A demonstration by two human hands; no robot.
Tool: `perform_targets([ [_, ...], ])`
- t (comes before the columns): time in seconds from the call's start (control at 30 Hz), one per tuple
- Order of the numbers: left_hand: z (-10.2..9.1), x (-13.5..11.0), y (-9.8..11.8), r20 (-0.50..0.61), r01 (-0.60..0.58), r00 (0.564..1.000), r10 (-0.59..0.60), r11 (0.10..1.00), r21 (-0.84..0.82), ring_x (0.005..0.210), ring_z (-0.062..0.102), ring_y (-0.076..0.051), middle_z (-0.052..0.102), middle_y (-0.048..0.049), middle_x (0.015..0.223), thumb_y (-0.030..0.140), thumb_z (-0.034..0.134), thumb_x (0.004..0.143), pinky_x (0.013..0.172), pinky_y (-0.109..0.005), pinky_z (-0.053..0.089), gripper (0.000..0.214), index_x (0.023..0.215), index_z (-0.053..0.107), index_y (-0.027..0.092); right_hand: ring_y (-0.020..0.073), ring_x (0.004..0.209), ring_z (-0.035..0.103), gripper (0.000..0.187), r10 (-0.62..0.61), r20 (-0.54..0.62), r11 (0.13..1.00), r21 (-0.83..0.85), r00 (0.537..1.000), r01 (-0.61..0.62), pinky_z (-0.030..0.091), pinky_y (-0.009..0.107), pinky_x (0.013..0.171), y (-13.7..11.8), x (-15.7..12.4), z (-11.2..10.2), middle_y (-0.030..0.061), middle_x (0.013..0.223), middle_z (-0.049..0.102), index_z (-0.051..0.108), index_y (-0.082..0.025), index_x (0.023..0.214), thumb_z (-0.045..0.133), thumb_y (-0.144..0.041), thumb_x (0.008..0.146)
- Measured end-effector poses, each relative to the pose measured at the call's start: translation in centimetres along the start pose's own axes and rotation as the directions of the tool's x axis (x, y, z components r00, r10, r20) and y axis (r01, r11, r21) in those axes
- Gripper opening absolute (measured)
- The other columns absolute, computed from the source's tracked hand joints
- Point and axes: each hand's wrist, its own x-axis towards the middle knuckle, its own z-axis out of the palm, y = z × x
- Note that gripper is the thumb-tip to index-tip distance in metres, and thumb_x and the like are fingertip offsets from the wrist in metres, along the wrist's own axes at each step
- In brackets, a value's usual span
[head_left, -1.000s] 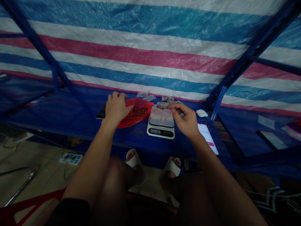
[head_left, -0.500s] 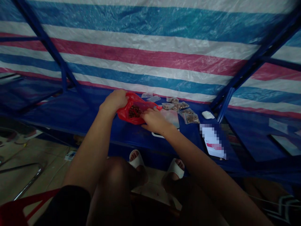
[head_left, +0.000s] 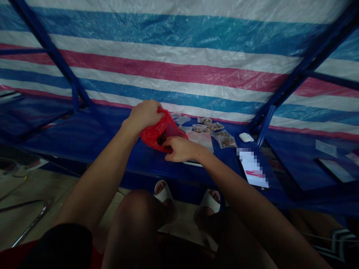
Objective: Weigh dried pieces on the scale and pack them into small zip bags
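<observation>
Head view: your left hand grips the upper rim of the red bag, which sits over the blue table just left of the scale. Your right hand reaches into the bag's mouth; its fingertips are lost among the dark contents, so whether they pinch anything you cannot tell. Those pieces are too shadowed to identify. Your right hand and wrist cover the scale's front. Small clear bags lie behind the scale, their contents indistinct. The phone has a pixelated screen, leaving its writing unreadable.
</observation>
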Motion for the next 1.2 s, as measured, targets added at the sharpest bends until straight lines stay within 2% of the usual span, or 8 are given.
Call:
perform_targets([
  [0.13,0.5,0.6,-1.1,0.209,0.028,0.977,-0.042,0.997,0.068,0.102,0.081,-0.038,0.085,-0.0195,0.100,0.050,0.084,0.085,0.087,-0.037,0.060,0.042,0.110,0.086,0.016,0.0214,0.104,0.079,0.037,0.053,-0.149,0.990,0.141,0.987,-0.032,0.055,0.029,0.092,1.6,1.4,-0.4,0.0123,0.121,0.086,0.084,-0.013,0.115,0.056,-0.002,0.092],
  [0.27,0.9,0.9,-1.8,0.319,0.008,0.947,-0.040,0.995,0.099,0.097,0.082,-0.035,0.086,-0.0200,0.108,0.024,0.074,0.088,0.082,-0.035,0.059,0.029,0.114,0.085,0.016,0.0233,0.105,0.078,0.037,0.105,-0.163,0.994,0.014,0.981,-0.105,0.054,0.030,0.089,2.5,3.6,0.2,0.0165,0.125,0.085,0.082,-0.011,0.121,0.059,-0.001,0.093],
  [0.33,1.1,0.9,-2.0,0.357,-0.024,0.934,-0.007,0.996,0.083,0.098,0.082,-0.033,0.087,-0.0184,0.113,0.011,0.066,0.084,0.086,-0.035,0.059,0.038,0.117,0.085,0.017,0.0228,0.103,0.077,0.033,0.088,-0.119,0.996,-0.018,0.989,-0.090,0.054,0.029,0.086,2.8,4.4,0.6,0.0158,0.124,0.085,0.080,-0.012,0.124,0.068,-0.008,0.094],
  [0.53,1.5,0.0,-2.5,0.219,-0.119,0.972,0.086,0.983,0.139,0.124,0.078,-0.034,0.081,-0.0173,0.137,0.007,0.058,0.089,0.099,-0.037,0.059,0.056,0.138,0.078,0.023,0.0222,0.100,0.077,0.033,0.079,-0.010,0.997,-0.027,0.997,-0.079,0.055,0.029,0.086,3.2,4.8,0.9,0.0125,0.122,0.085,0.082,-0.015,0.123,0.082,-0.026,0.092],
  [0.7,2.2,-1.2,-2.4,0.231,-0.074,0.972,0.034,0.983,0.167,0.122,0.077,-0.037,0.080,-0.0185,0.139,0.024,0.067,0.091,0.098,-0.041,0.060,0.046,0.136,0.077,0.021,0.0264,0.108,0.079,0.040,0.129,-0.020,0.990,-0.053,0.991,-0.130,0.057,0.031,0.091,2.8,5.2,0.9,0.0122,0.124,0.086,0.084,-0.018,0.126,0.089,-0.021,0.087],
  [0.83,3.6,-1.1,-3.3,0.262,-0.037,0.965,0.023,0.998,0.048,0.119,0.078,-0.032,0.081,-0.0170,0.137,0.021,0.063,0.090,0.094,-0.034,0.059,0.046,0.135,0.075,0.020,0.0289,0.120,0.078,0.054,0.142,-0.003,0.983,-0.116,0.990,-0.141,0.057,0.033,0.097,1.9,6.0,0.7,0.0167,0.140,0.081,0.079,-0.014,0.138,0.092,-0.029,0.088],
  [1.03,5.3,-0.7,-4.7,0.355,-0.005,0.935,0.010,1.000,-0.014,0.108,0.081,-0.032,0.085,-0.0147,0.129,0.016,0.060,0.089,0.082,-0.032,0.058,0.038,0.122,0.079,0.020,0.0260,0.106,0.080,0.033,0.206,0.132,0.964,-0.197,0.970,-0.178,0.056,0.031,0.087,0.6,6.8,-0.5,0.0185,0.127,0.084,0.085,-0.010,0.128,0.074,-0.015,0.097],
  [1.2,5.5,-1.2,-5.0,0.308,0.003,0.951,0.043,0.989,-0.146,0.102,0.081,-0.031,0.086,-0.0140,0.123,0.008,0.058,0.081,0.083,-0.034,0.057,0.042,0.115,0.081,0.020,0.0242,0.097,0.079,0.029,0.215,0.161,0.964,-0.192,0.963,-0.183,0.055,0.032,0.083,1.0,6.5,-1.7,0.0187,0.120,0.086,0.087,-0.009,0.121,0.071,-0.009,0.096],
])
